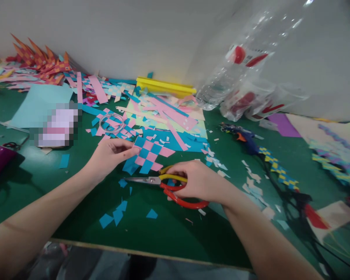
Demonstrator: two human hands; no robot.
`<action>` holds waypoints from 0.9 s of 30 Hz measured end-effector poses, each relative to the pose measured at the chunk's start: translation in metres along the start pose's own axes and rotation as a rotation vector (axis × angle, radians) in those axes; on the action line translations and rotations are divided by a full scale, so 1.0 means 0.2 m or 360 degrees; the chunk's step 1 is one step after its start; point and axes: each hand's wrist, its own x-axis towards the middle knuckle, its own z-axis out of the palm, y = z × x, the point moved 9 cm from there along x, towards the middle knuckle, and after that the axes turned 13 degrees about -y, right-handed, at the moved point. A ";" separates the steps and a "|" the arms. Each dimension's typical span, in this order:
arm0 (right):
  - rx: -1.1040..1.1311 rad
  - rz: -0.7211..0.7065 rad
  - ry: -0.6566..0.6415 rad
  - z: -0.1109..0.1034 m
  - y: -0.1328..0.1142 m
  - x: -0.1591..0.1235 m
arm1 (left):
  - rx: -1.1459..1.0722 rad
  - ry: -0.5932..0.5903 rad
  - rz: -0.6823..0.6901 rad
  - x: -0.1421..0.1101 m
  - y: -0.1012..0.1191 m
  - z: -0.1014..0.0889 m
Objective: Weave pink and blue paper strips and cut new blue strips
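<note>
My left hand (113, 153) pinches the left corner of a woven pink-and-blue paper piece (148, 154), its loose strip ends sticking out to the right and below. In my right hand (196, 179) is a pair of scissors (153, 180) with one yellow and one red handle. The blades point left, just below the woven paper, and look closed or nearly so. Small blue paper scraps (118, 213) lie on the green table (175, 233) under the blades.
Behind my hands are piled paper strips (175, 116), a roll of clear tape (111, 123) and a yellow strip (166, 86). Orange folded paper (43, 58) stands back left, near a pale blue sheet (41, 105). Plastic cups (251, 97) lean right. A glue gun (246, 140) lies with its cable trailing.
</note>
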 end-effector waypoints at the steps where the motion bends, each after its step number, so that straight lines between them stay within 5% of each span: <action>1: -0.0042 -0.0003 -0.0022 0.01 0.00 0.00 | 0.0002 0.0014 0.0014 0.00 0.00 -0.01; 10: -0.0010 -0.0283 -0.0104 0.01 -0.09 -0.02 | 0.0124 0.0196 -0.0051 0.00 -0.02 -0.10; 13: 0.0228 -0.0270 0.0223 -0.07 -0.04 -0.04 | 0.0170 0.0241 -0.0063 0.01 -0.03 -0.13; 17: 0.0538 -0.0081 0.0924 -0.21 0.15 -0.11 | 0.0168 0.0259 -0.0053 0.01 -0.03 -0.14; 21: -0.0045 0.0283 0.1442 -0.30 0.27 -0.17 | 0.0186 0.0260 -0.0086 0.01 -0.03 -0.14; 27: -0.0386 0.0429 0.1441 -0.33 0.39 -0.13 | 0.0194 0.0227 -0.0105 0.01 -0.03 -0.13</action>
